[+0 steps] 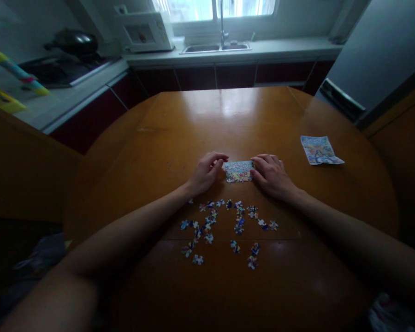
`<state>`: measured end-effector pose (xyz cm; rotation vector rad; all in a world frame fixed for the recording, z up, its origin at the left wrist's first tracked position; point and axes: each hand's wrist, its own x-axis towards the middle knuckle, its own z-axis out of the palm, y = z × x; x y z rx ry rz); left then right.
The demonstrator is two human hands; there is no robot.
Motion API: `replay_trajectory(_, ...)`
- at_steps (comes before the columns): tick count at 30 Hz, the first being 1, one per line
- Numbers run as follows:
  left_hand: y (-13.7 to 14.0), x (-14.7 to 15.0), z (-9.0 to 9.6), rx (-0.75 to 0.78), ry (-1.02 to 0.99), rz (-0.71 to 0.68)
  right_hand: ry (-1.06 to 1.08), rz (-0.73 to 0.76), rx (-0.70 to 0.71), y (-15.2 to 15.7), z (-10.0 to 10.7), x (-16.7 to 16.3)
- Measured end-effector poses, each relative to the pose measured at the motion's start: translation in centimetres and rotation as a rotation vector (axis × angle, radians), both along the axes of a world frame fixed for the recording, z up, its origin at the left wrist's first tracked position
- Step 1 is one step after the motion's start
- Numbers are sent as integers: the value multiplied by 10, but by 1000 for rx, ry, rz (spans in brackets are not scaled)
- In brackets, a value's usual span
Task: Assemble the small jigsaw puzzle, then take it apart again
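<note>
Kitchen, dim, daylight from the window (214,9) behind; sink (216,48), microwave (147,32) and dark pot (76,42) line the far side. You sit at a wooden desk (193,124) with rounded ends. The joined puzzle panel (240,172) lies flat on it, right between your two hands, its long axis looking to run left to right.

Your left grip (206,173) is at the panel's left end, fingers curled, thumb by the upper corner; you can't confirm from this view whether it pinches the panel or only sits against it. Your right grip (270,173) is at the opposite end, thumb and fingertips at the right edge, index and thumb a bit apart; firm hold or light rest, can't say. Neither hand is clearly nearer, since the panel fills the gap between them.

Key relation: the loose pieces (240,224) are all on your body's side of the panel, off its knobbly near edge, between your forearms. You have the denser bunch left of centre, a smaller column about centre, strays toward the right. Both hands are beyond them.

Creased printed sheet (318,151) is well off past your right hand, nearer that one. Brands, labels, writing: you get none readable; the sheet's print and the microwave's front are too small or blurred.
</note>
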<state>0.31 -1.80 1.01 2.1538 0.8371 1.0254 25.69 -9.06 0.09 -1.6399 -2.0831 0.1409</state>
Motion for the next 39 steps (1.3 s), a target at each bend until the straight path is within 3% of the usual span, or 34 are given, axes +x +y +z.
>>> replay_trajectory(5, 3, 1, -5, -46, -51, 53, 13, 3, 3, 1, -3, 2)
replay_trajectory(39, 2, 3, -8, -107, -91, 59, -8, 0, 35, 2, -7, 6)
